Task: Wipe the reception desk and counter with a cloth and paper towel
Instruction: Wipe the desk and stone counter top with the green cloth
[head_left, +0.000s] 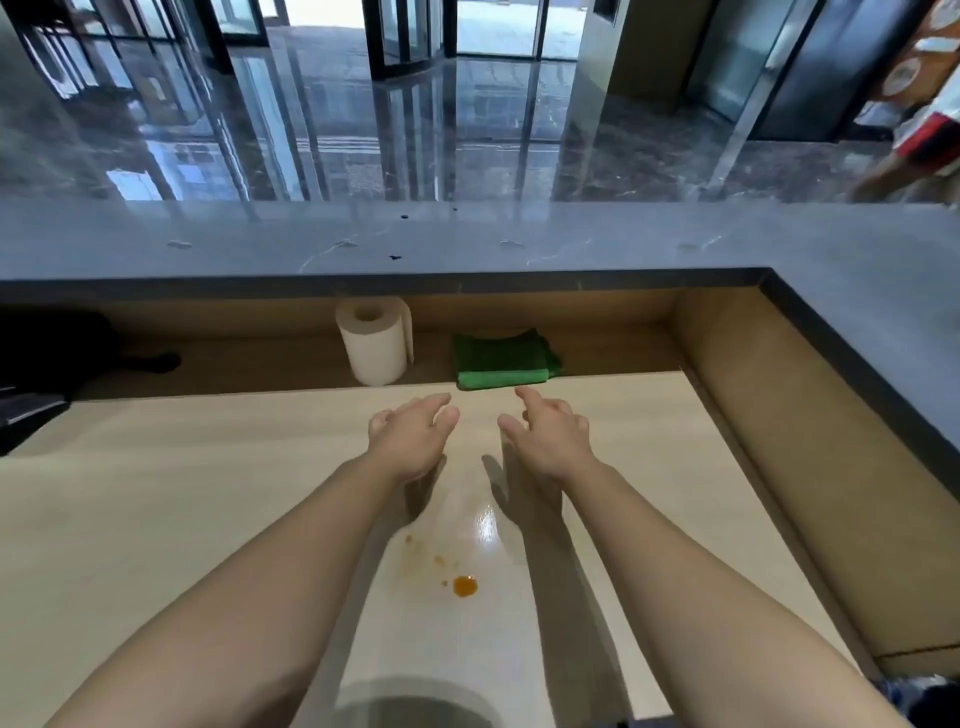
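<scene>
1. Left forearm (234, 597) and right forearm (691, 587) pass low over the desk (130, 519) on either side of an orange spill (465, 585) at 6 o'clock in the view, with smaller flecks (439, 559) at its 11 o'clock. It looks unwiped. An arm that drops could drag through it and carry the mess outward.
2. Broad strokes on this pale, glossy surface would probably smear the spill wider. Blotting first seems safer.
3. Both the left hand (410, 436) and the right hand (550, 434) are open over the far part of the desk, fingers loosely spread, holding nothing.
4. At 12 o'clock from the right hand, just beyond its fingertips, a folded green cloth (501, 358) lies on the lower shelf, partly under the counter's overhang. A hasty grab may knock knuckles on that overhang or pull the cloth out unfolded.
5. At 11 o'clock from the left hand a paper towel roll (375, 343) stands upright, near the cloth but apart from it. Nothing steadies it, so a one-handed tug would likely topple it or unreel too much.
6. Further out at 12 o'clock, the grey counter (571, 239) carries dark specks (395, 257) and pale smudges (345, 242). A cloth already soiled orange would spread colour there.
7. At 9 o'clock sits a black object (41, 353); I cannot tell what it is, and a wet wipe straying left could reach it.
</scene>
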